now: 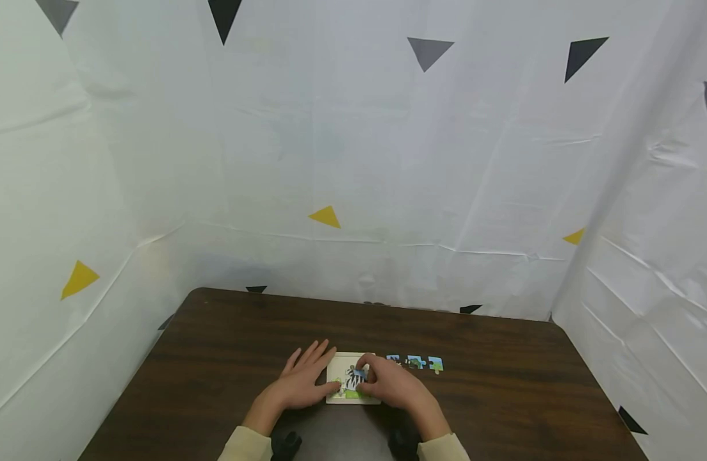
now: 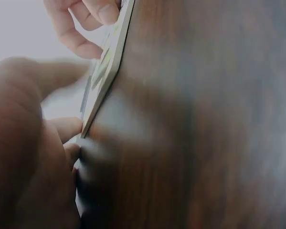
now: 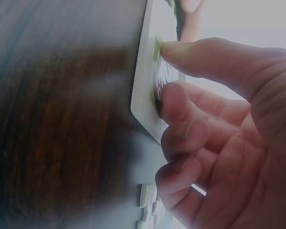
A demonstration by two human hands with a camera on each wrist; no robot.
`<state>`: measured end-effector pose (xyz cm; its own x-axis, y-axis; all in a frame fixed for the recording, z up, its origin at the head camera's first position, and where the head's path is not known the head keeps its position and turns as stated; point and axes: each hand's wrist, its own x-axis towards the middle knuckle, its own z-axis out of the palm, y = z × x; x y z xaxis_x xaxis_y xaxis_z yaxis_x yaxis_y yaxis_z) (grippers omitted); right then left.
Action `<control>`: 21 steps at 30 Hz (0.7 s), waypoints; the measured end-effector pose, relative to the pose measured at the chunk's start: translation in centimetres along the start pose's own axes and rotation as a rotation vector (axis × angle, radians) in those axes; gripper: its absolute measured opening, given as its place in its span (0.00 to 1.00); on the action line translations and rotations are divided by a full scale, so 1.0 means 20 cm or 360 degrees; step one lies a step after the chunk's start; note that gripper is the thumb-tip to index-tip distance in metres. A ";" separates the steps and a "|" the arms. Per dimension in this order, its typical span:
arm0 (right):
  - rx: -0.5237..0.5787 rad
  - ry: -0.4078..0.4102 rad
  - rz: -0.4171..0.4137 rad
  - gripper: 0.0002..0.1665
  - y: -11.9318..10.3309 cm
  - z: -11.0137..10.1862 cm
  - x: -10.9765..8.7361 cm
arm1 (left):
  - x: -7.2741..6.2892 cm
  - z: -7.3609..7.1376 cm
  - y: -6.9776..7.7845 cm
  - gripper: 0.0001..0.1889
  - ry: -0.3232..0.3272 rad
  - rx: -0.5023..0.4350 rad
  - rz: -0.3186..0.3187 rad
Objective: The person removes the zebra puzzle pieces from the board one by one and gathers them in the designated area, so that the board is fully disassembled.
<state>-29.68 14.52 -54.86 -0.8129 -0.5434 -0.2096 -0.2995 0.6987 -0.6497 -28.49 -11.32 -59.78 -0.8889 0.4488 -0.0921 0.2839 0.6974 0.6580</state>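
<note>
Plainly, the head view alone gives the whole layout: a light puzzle tray [image 1: 338, 367] lies on the dark wood-grain table [image 1: 227, 358] between the two hands, with a zebra picture [image 1: 351, 382] partly assembled in it above a green strip. The left hand [image 1: 301, 382] is spread, its fingers released and fairly straight beside the tray's left edge, its thumb reaching over the tray. The right hand [image 1: 395, 384] has thumb and forefinger bent over the zebra, pinching a blue-topped puzzle piece [image 1: 360, 374].

Only from above do the three loose jigsaw pieces [image 1: 415, 362] show clearly, in a row just right of the tray; the right wrist view catches merely their edges. That view, however, shows the right hand's other fingers curled inward, which the head view hides. The left wrist view adds the tray's thin side, seen nearly edge-on; the left thumb is blurred there.
</note>
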 end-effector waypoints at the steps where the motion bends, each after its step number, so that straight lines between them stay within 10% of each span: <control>1: 0.0008 -0.0002 0.0003 0.20 0.00 0.00 0.00 | 0.01 0.01 -0.01 0.44 0.0014 0.0013 0.0004; 21: -0.0089 -0.0014 0.0045 0.21 -0.03 0.02 0.00 | -0.01 -0.02 0.03 0.43 0.0022 0.0036 -0.0024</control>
<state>-29.33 14.01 -54.76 -0.8170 -0.5269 -0.2341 -0.3041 0.7387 -0.6015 -28.26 -11.15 -59.08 -0.8979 0.4305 -0.0915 0.2783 0.7165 0.6396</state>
